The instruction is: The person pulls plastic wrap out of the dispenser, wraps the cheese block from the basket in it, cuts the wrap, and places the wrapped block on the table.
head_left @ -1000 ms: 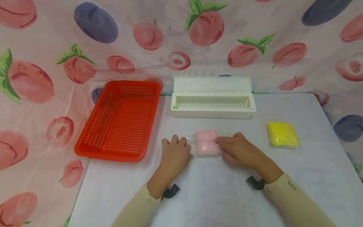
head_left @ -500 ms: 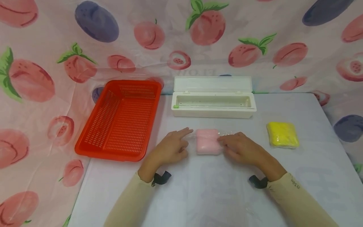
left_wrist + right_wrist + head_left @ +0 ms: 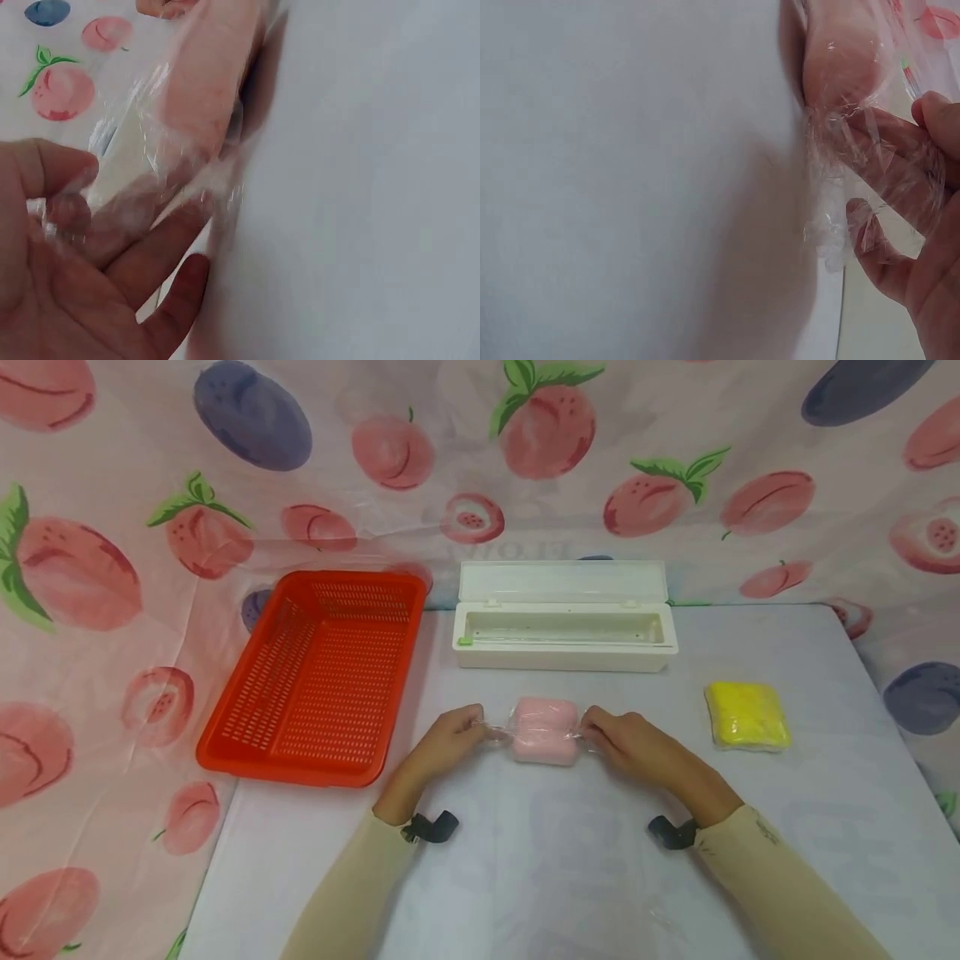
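A pink block (image 3: 545, 732) with a crease across its middle is wrapped in clear cling film, between the two hands near the table's centre. My left hand (image 3: 447, 739) pinches the gathered film (image 3: 154, 150) at the block's left end, between thumb and fingers. At the opposite end my right hand (image 3: 637, 745) holds the other bunched tail of film, which looks crumpled in the right wrist view (image 3: 870, 165). Both tails are drawn out sideways and look twisted beside the block. Whether the block touches the table cannot be told.
A red perforated basket (image 3: 408, 693) stands on the left. Behind the hands is a white cling film dispenser (image 3: 566, 658), its lid raised and a green slider (image 3: 465, 641) at its left. A yellow film-wrapped packet (image 3: 747, 716) lies to the right. Fruit-printed cloth (image 3: 405, 527) hangs behind.
The left hand let go of flat film, drew back with fingers extended, then took hold of the left tail. The right hand now pinches its tail. Flat film ends have become bunched.
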`<act>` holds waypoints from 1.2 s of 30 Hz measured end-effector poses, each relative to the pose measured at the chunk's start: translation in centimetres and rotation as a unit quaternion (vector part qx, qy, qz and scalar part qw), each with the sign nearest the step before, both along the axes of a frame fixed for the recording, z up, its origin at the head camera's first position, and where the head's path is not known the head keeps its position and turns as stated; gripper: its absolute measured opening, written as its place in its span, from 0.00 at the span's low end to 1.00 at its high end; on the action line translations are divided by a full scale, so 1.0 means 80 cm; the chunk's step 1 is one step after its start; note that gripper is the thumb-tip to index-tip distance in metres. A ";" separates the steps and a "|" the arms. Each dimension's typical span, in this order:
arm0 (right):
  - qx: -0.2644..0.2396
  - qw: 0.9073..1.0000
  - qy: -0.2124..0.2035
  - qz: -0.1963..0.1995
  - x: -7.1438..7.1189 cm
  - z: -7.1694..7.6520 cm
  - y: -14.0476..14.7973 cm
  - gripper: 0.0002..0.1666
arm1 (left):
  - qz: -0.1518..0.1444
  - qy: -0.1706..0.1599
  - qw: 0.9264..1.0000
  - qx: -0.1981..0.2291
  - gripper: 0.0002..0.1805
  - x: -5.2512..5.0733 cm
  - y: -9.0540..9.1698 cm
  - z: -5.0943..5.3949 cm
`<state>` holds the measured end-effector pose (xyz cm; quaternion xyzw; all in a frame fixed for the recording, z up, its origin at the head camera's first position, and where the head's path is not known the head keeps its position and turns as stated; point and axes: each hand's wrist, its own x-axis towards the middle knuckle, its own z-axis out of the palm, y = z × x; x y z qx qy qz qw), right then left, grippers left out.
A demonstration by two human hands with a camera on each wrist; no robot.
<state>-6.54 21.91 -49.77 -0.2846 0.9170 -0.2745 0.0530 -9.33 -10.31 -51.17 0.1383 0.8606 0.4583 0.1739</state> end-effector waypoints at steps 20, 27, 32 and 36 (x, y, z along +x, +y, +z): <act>0.004 0.999 0.020 0.027 0.008 0.004 -0.007 0.12 | -0.221 0.286 0.908 -0.212 0.03 0.009 0.035 0.043; -0.018 0.996 0.056 0.063 0.001 0.005 -0.013 0.06 | -0.240 0.189 0.940 -0.152 0.08 -0.007 0.037 0.043; -0.023 0.998 0.028 0.049 -0.002 0.004 -0.016 0.06 | -0.218 0.120 0.963 -0.100 0.14 -0.015 0.034 0.032; -0.031 0.999 0.012 0.031 -0.006 -0.001 -0.015 0.06 | -0.180 0.086 0.976 -0.087 0.13 -0.017 0.033 0.022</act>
